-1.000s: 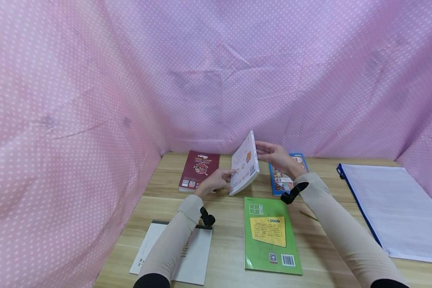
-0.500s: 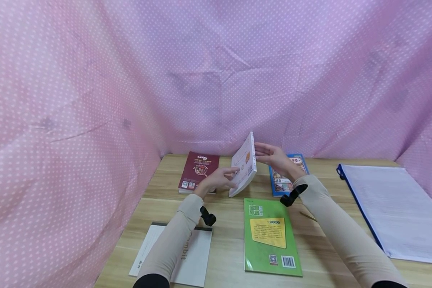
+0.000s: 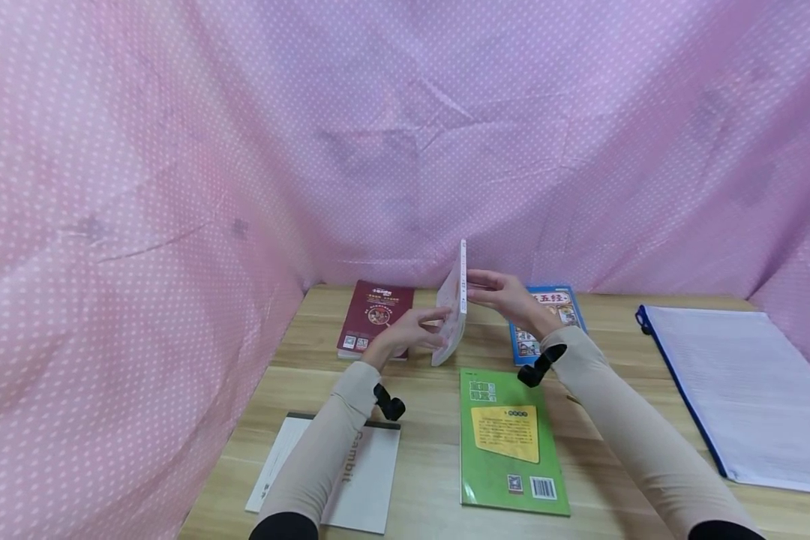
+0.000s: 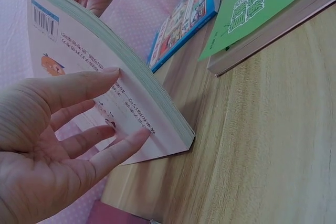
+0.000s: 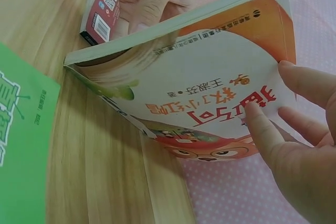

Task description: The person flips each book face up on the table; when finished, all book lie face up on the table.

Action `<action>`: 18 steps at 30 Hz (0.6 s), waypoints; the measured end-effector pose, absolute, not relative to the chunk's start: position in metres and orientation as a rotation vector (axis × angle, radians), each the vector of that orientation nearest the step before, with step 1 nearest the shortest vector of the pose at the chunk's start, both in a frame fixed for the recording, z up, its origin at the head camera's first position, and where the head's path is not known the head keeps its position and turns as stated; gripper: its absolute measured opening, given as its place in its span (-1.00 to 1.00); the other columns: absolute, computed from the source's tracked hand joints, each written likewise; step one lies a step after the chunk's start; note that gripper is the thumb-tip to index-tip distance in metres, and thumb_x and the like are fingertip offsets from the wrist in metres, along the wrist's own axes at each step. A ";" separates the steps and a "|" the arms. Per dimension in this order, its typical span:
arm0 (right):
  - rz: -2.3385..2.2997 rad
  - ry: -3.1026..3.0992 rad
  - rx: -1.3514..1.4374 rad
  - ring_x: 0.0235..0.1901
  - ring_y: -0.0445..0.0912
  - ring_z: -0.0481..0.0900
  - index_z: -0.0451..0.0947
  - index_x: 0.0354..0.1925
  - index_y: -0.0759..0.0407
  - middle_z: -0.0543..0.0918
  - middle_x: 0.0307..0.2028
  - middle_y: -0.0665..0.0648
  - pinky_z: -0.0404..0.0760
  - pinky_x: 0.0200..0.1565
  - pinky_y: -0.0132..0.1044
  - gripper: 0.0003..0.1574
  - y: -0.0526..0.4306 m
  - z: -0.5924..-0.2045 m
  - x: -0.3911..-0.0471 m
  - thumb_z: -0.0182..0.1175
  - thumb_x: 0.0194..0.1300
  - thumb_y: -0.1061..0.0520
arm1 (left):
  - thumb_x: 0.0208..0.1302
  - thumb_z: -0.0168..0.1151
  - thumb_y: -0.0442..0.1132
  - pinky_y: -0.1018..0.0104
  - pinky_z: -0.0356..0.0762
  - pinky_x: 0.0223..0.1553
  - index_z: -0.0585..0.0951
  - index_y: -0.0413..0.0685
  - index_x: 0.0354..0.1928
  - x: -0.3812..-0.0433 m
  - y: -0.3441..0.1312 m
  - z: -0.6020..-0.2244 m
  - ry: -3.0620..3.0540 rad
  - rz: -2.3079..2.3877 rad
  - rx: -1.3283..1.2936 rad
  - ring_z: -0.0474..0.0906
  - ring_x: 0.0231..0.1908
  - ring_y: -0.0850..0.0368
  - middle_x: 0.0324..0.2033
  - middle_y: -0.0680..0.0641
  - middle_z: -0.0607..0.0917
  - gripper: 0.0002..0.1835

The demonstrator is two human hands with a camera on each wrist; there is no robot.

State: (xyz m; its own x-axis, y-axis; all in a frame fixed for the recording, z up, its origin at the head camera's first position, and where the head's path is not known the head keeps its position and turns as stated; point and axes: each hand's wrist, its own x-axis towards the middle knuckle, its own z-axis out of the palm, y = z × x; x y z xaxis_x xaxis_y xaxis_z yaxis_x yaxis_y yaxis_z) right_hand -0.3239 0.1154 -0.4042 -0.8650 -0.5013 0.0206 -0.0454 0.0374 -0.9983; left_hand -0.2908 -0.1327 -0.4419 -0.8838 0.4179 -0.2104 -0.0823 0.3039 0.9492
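1. Left hand (image 4: 58, 145): fingers extended and spread, tips laid against the back cover; nothing clasped.
2. Right hand (image 5: 302, 140): fingers extended and parted, tips at the front cover; likewise nothing clasped.
3. White book (image 5: 210, 69): paperback, slightly bowed. Front: white field bordered in orange, red and orange title characters, cartoon face with round eyes. Back: pale pink, printed text, barcode under a blue band, small orange figure. Stands on edge, near upright, at centre of the head view, between the two hands; left fingers on its back, right fingers on its front.
4. Dark red book (image 3: 376, 315): flat, left of centre, just beyond the left hand.
5. Blue-bordered book (image 3: 562, 309): flat, right of centre, partly covered by the right hand.
6. Green book (image 3: 486, 480): flat, lower centre, yellow panel, barcode.
7. White pad (image 3: 371, 484): lower left, lettered "Gambit", partly under the left sleeve.
8. White folder (image 3: 742, 397): blue edge, far right.
9. Table (image 3: 425, 427): wood-grained, beneath all.
10. Pink cloth (image 3: 405, 165): white-dotted, behind.
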 end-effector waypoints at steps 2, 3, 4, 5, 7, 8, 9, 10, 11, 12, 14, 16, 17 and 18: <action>-1.889 1.980 -0.562 0.47 0.15 0.30 0.20 0.52 0.27 0.32 0.49 0.29 0.43 0.43 -0.15 -0.24 0.114 -0.405 -0.324 0.20 0.46 0.25 | 0.21 0.40 -0.48 0.18 0.69 0.13 0.43 0.10 0.47 -0.291 -0.133 -0.443 2.154 1.615 0.297 0.39 0.41 -0.20 0.49 -0.17 0.36 -0.22; -1.893 1.973 -0.563 0.47 0.16 0.30 0.20 0.52 0.28 0.31 0.49 0.29 0.40 0.45 -0.11 -0.24 0.113 -0.406 -0.323 0.20 0.46 0.25 | 0.21 0.40 -0.48 0.18 0.69 0.13 0.43 0.10 0.47 -0.290 -0.134 -0.443 2.155 1.617 0.298 0.39 0.40 -0.21 0.49 -0.18 0.36 -0.22; -1.895 1.970 -0.564 0.47 0.17 0.30 0.20 0.51 0.28 0.31 0.49 0.30 0.38 0.46 -0.07 -0.24 0.111 -0.406 -0.323 0.20 0.46 0.25 | 0.21 0.39 -0.48 0.17 0.69 0.14 0.42 0.09 0.47 -0.290 -0.134 -0.443 2.153 1.621 0.300 0.39 0.40 -0.21 0.49 -0.19 0.36 -0.22; -1.898 1.966 -0.561 0.47 0.17 0.30 0.21 0.51 0.28 0.32 0.49 0.29 0.37 0.47 -0.04 -0.25 0.110 -0.406 -0.323 0.20 0.46 0.26 | 0.21 0.38 -0.49 0.17 0.68 0.14 0.42 0.09 0.48 -0.290 -0.135 -0.443 2.146 1.626 0.300 0.39 0.40 -0.21 0.49 -0.19 0.36 -0.22; -1.889 1.967 -0.570 0.47 0.19 0.30 0.21 0.51 0.28 0.32 0.49 0.30 0.34 0.48 0.01 -0.25 0.108 -0.407 -0.323 0.20 0.46 0.25 | 0.23 0.36 -0.49 0.16 0.68 0.15 0.40 0.08 0.48 -0.290 -0.137 -0.444 2.130 1.641 0.305 0.39 0.40 -0.21 0.50 -0.19 0.35 -0.22; -1.888 1.966 -0.564 0.46 0.19 0.30 0.22 0.50 0.28 0.33 0.48 0.30 0.34 0.48 0.03 -0.26 0.106 -0.407 -0.322 0.20 0.45 0.25 | 0.23 0.36 -0.49 0.16 0.68 0.15 0.40 0.09 0.49 -0.290 -0.138 -0.444 2.129 1.643 0.305 0.40 0.40 -0.20 0.49 -0.17 0.36 -0.22; -1.876 1.972 -0.571 0.46 0.19 0.30 0.22 0.50 0.27 0.33 0.48 0.30 0.33 0.49 0.04 -0.25 0.105 -0.408 -0.322 0.20 0.46 0.24 | 0.24 0.35 -0.49 0.16 0.68 0.15 0.39 0.09 0.49 -0.290 -0.139 -0.444 2.122 1.652 0.308 0.41 0.40 -0.20 0.49 -0.17 0.36 -0.22; -1.868 1.974 -0.573 0.46 0.19 0.30 0.22 0.51 0.27 0.33 0.48 0.30 0.33 0.49 0.04 -0.25 0.104 -0.409 -0.322 0.21 0.45 0.23 | 0.24 0.33 -0.50 0.15 0.68 0.16 0.38 0.09 0.50 -0.289 -0.139 -0.444 2.107 1.666 0.307 0.41 0.40 -0.19 0.49 -0.17 0.36 -0.21; -1.858 1.977 -0.580 0.47 0.20 0.30 0.21 0.51 0.27 0.32 0.49 0.30 0.32 0.49 0.05 -0.24 0.102 -0.410 -0.322 0.20 0.46 0.23 | 0.25 0.33 -0.50 0.16 0.68 0.16 0.37 0.09 0.51 -0.289 -0.140 -0.445 2.095 1.678 0.307 0.41 0.40 -0.19 0.49 -0.16 0.36 -0.21; -1.852 1.977 -0.587 0.47 0.20 0.30 0.20 0.52 0.27 0.31 0.49 0.30 0.32 0.49 0.06 -0.24 0.101 -0.411 -0.322 0.20 0.46 0.23 | 0.26 0.31 -0.51 0.15 0.67 0.16 0.35 0.07 0.51 -0.289 -0.140 -0.445 2.077 1.696 0.311 0.41 0.40 -0.19 0.49 -0.17 0.36 -0.21; -1.844 1.989 -0.583 0.46 0.20 0.32 0.21 0.51 0.26 0.33 0.49 0.30 0.33 0.49 0.05 -0.23 0.098 -0.412 -0.322 0.22 0.45 0.23 | 0.26 0.29 -0.52 0.15 0.67 0.17 0.32 0.03 0.53 -0.289 -0.140 -0.445 2.043 1.729 0.326 0.41 0.40 -0.20 0.49 -0.19 0.36 -0.19; -1.833 2.006 -0.582 0.46 0.19 0.33 0.22 0.52 0.25 0.35 0.48 0.30 0.33 0.48 0.04 -0.22 0.096 -0.413 -0.322 0.24 0.44 0.21 | 0.27 0.26 -0.55 0.13 0.66 0.19 0.28 -0.04 0.55 -0.288 -0.139 -0.445 1.996 1.771 0.337 0.43 0.38 -0.22 0.49 -0.21 0.34 -0.18; -1.829 2.015 -0.576 0.45 0.18 0.34 0.23 0.51 0.24 0.36 0.47 0.30 0.34 0.48 0.03 -0.22 0.095 -0.413 -0.321 0.25 0.43 0.21 | 0.27 0.25 -0.56 0.13 0.66 0.19 0.26 -0.07 0.55 -0.288 -0.138 -0.445 1.982 1.784 0.347 0.45 0.36 -0.24 0.49 -0.23 0.34 -0.18; -1.828 2.024 -0.564 0.45 0.17 0.36 0.25 0.50 0.22 0.39 0.46 0.29 0.34 0.48 0.02 -0.22 0.094 -0.413 -0.321 0.27 0.42 0.20 | 0.27 0.24 -0.57 0.12 0.66 0.19 0.24 -0.11 0.56 -0.288 -0.138 -0.445 1.966 1.801 0.354 0.47 0.34 -0.25 0.49 -0.24 0.33 -0.18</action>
